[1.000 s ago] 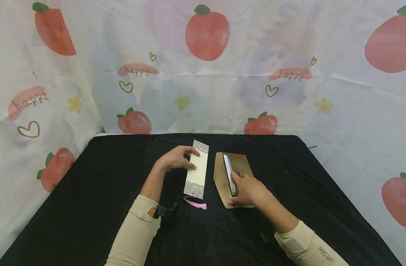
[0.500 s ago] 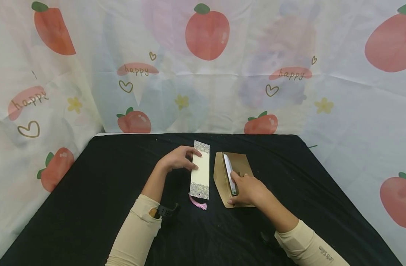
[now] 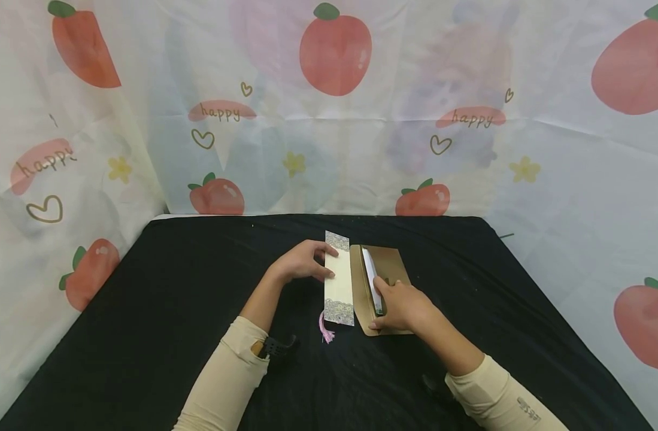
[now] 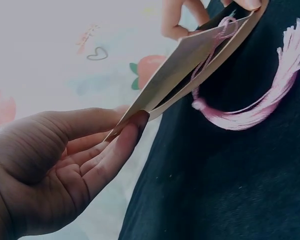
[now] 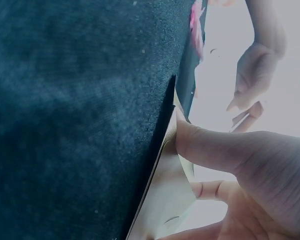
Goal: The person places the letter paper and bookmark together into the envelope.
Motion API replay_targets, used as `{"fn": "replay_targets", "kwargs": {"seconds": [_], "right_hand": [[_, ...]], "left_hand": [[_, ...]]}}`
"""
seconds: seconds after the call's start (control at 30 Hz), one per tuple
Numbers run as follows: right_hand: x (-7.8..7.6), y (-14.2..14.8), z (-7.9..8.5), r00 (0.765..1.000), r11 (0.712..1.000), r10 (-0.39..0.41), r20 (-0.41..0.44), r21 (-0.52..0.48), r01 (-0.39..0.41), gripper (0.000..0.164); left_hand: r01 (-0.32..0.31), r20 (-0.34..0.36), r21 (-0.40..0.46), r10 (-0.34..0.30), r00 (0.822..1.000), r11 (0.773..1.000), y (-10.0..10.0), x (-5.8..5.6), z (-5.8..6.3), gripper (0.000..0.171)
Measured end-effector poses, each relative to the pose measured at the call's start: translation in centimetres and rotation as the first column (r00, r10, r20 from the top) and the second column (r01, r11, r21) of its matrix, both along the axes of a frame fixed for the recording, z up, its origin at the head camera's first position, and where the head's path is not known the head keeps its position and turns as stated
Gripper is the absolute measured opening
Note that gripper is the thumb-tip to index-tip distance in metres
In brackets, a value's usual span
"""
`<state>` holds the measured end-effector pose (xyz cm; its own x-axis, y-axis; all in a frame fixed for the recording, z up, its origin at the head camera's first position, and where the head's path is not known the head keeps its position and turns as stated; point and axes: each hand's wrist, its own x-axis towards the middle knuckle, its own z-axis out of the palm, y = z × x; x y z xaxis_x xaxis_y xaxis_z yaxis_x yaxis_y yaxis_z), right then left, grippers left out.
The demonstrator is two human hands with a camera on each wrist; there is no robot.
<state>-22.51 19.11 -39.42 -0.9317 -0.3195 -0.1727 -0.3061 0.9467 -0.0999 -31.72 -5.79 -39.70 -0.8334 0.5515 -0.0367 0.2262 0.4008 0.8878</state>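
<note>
My left hand (image 3: 302, 262) pinches a long cream bookmark (image 3: 339, 284) by its left edge, thumb and fingers on opposite faces in the left wrist view. Grey lace-like print borders both ends of the bookmark. From its near end hangs a pink tassel (image 4: 250, 117). Directly to the right is a brown paper envelope (image 3: 387, 261), flap to the left and mouth parted, with a white strip (image 3: 369, 272) showing inside. My right hand (image 3: 406, 306) grips the envelope near its mouth; thumb and fingers spread along it in the right wrist view. The bookmark's right edge lies right at the flap.
Black cloth (image 3: 145, 335) covers the table. A white curtain (image 3: 361, 149) printed with red fruit and "happy" stands behind and at both sides. A dark strap (image 3: 279, 347) shows at my left wrist, below the sleeve (image 3: 221, 371).
My left hand has carried the bookmark to the right, up to the envelope flap, and its near end has swung right. The tassel trails along. My right hand and the envelope stay put.
</note>
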Motion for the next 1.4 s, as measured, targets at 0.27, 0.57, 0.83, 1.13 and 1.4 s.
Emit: {"fn": "replay_targets", "kwargs": {"seconds": [0.27, 0.57, 0.83, 1.13, 1.4], "right_hand": [[-0.1, 0.0, 0.2, 1.0, 1.0, 0.007, -0.005, 0.002, -0.007, 0.072], [-0.2, 0.0, 0.1, 1.0, 1.0, 0.006, -0.009, -0.005, -0.006, 0.077], [0.0, -0.2, 0.0, 1.0, 1.0, -0.004, -0.007, -0.01, 0.004, 0.076], [0.1, -0.1, 0.0, 1.0, 1.0, -0.012, -0.006, -0.011, 0.012, 0.083], [0.2, 0.0, -0.1, 1.0, 1.0, -0.023, 0.001, -0.016, 0.023, 0.084]], "left_hand": [[-0.037, 0.004, -0.018, 0.037, 0.999, 0.999, 1.1, 0.2, -0.2, 0.047], [-0.024, 0.017, -0.015, 0.025, 1.0, 1.0, 1.3, 0.1, -0.4, 0.048], [-0.028, 0.02, -0.028, 0.029, 0.999, 0.999, 1.3, 0.4, -0.7, 0.049], [-0.007, 0.022, -0.006, 0.007, 1.0, 1.0, 1.5, 0.5, -0.8, 0.048], [-0.003, 0.02, -0.005, 0.003, 1.0, 1.0, 1.8, 0.5, -1.0, 0.048]]}}
